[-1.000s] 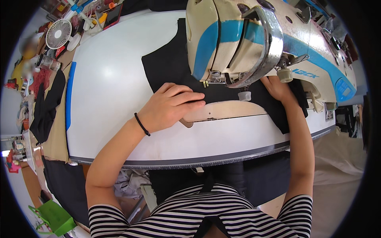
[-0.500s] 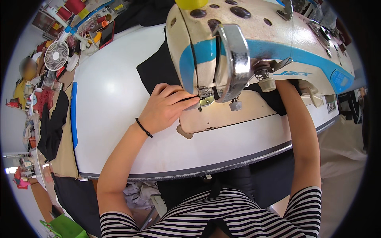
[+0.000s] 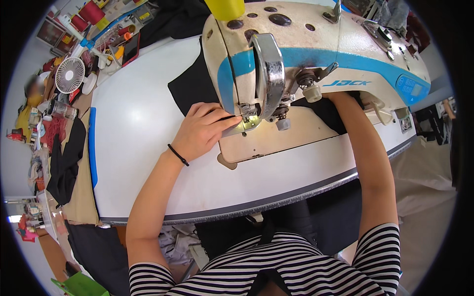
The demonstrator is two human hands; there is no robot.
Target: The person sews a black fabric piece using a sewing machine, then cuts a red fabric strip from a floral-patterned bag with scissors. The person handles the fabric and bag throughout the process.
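My left hand [image 3: 203, 129] lies with its fingers stretched out at the needle end of a cream-and-blue sewing machine [image 3: 296, 49]. Its fingertips rest beside the presser foot [image 3: 250, 117], on the edge of a black cloth [image 3: 195, 81]. Part of this cloth spreads over the white table behind the hand, and the machine head covers some of it. My right forearm [image 3: 368, 148] reaches beneath the machine's arm, next to more black cloth [image 3: 328, 112]. The machine hides my right hand's fingers, so I cannot see what they touch.
The white table [image 3: 138, 123] has a ruler strip [image 3: 237, 214] along its near edge. At the far left stand a small white fan [image 3: 70, 75], thread spools [image 3: 92, 14] and a phone [image 3: 131, 52]. Dark cloth [image 3: 173, 19] lies at the back.
The view has shifted a little, so the machine appears farther left. My left hand stays beside the presser foot, and my right arm still reaches under the machine.
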